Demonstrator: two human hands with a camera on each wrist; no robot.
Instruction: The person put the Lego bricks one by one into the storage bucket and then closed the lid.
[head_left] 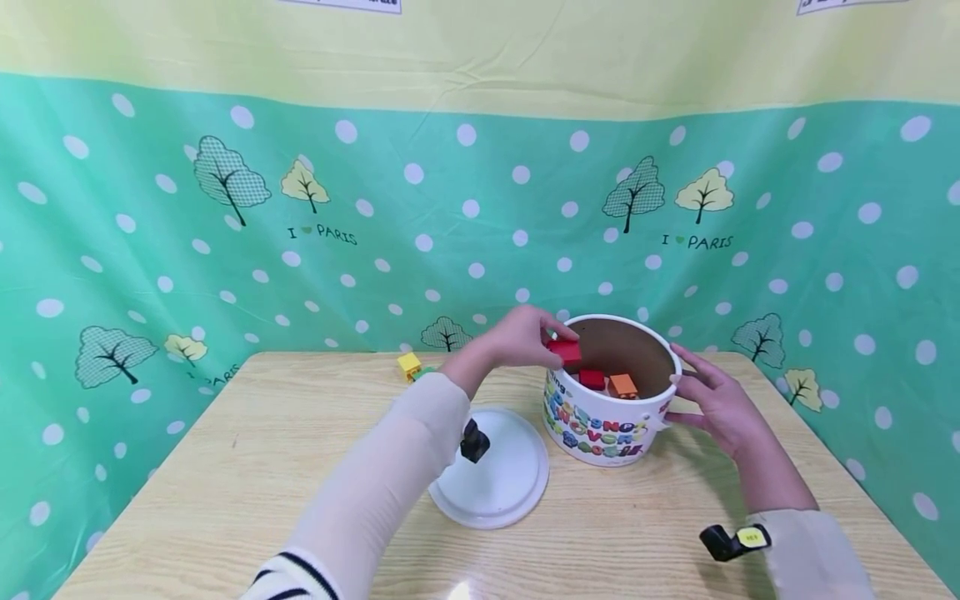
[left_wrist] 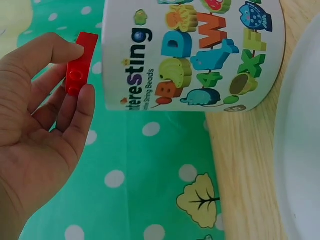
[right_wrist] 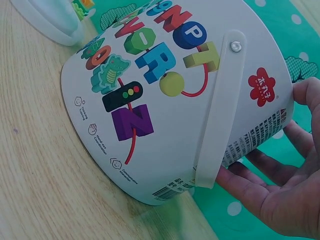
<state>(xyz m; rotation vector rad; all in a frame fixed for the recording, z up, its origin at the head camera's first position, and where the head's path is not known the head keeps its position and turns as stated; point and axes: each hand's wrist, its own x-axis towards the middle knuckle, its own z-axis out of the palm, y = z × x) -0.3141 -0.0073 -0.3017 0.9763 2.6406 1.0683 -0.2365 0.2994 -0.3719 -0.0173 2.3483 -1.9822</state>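
Observation:
My left hand (head_left: 521, 337) pinches a red toy brick (left_wrist: 80, 67) between thumb and fingers. It holds the brick at the left rim of a white bucket (head_left: 596, 425), printed with colourful letters and animals. Inside the bucket lie another red brick (head_left: 592, 380) and an orange brick (head_left: 622, 386). On the bucket's right side, my right hand (head_left: 716, 408) grips the wall near the rim. The right wrist view shows its fingers beside the white strap handle (right_wrist: 222, 110), with the thumb at the rim.
A round white lid (head_left: 491, 479) lies on the wooden table (head_left: 300, 450), left of the bucket and partly under my left sleeve. Farther back is a yellow brick (head_left: 409, 364) with something green beside it. A green dotted curtain (head_left: 420, 208) hangs behind the table.

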